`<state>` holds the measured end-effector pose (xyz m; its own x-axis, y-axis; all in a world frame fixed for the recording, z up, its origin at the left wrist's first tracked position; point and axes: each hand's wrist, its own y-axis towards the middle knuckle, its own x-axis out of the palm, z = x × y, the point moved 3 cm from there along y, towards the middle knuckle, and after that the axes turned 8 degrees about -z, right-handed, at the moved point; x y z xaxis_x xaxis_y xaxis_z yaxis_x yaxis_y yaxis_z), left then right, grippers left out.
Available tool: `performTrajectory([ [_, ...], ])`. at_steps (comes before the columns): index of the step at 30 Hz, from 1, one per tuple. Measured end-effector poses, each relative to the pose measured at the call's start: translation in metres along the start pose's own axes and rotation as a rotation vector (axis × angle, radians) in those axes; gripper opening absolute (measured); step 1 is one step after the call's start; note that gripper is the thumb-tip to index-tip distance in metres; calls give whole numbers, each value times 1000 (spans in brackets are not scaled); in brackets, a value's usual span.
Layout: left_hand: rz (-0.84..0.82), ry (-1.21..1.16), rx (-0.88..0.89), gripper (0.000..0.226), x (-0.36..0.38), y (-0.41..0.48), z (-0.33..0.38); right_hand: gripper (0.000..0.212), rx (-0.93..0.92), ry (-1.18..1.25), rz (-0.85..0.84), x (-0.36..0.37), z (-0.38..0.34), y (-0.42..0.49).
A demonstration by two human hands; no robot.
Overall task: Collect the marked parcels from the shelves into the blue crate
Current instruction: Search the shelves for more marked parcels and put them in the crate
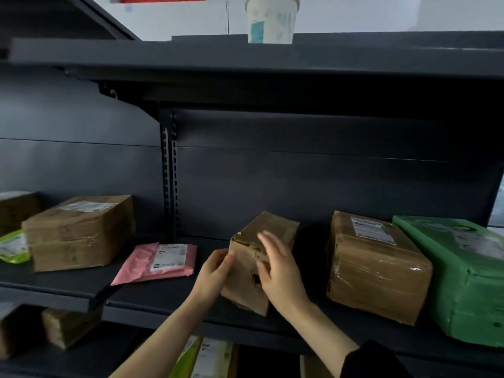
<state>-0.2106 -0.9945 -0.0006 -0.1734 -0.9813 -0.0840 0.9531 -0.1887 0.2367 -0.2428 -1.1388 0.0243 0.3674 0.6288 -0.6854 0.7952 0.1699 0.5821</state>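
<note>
A small battered brown cardboard parcel stands tilted on the dark shelf, one corner lifted. My left hand grips its left front edge, fingers curled round the corner. My right hand lies against its right front face with straight, spread fingers. A larger taped brown box with a white label sits just to the right, and a green wrapped parcel beyond it. The blue crate is out of view.
A pink mailer lies to the left, then a big brown box and a green-yellow pouch. More parcels sit on the shelf below. A paper cup stands on the top shelf.
</note>
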Motion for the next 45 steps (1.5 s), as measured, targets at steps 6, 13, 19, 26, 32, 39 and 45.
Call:
performTrajectory([
  [6, 90, 58, -48, 17, 7, 26, 15, 68, 416, 352, -45, 16, 36, -27],
  [13, 54, -284, -258, 22, 9, 14, -15, 57, 151, -51, -94, -8, 29, 1],
  [19, 43, -206, -264, 30, -2, 9, -33, 58, 35, -371, -207, 11, 9, 4],
  [26, 155, -403, -362, 36, -20, 18, -44, 51, 143, -240, -139, 15, 20, -17],
  [32, -50, -357, -491, 55, -22, 30, -46, 60, 461, 444, -35, 16, 38, -31],
  [39, -140, -336, -519, 51, -8, 31, -51, 47, 606, 763, -92, 18, 52, -31],
  [45, -217, -312, -490, 54, 1, 27, -52, 23, 541, 820, -61, 10, 56, -37],
])
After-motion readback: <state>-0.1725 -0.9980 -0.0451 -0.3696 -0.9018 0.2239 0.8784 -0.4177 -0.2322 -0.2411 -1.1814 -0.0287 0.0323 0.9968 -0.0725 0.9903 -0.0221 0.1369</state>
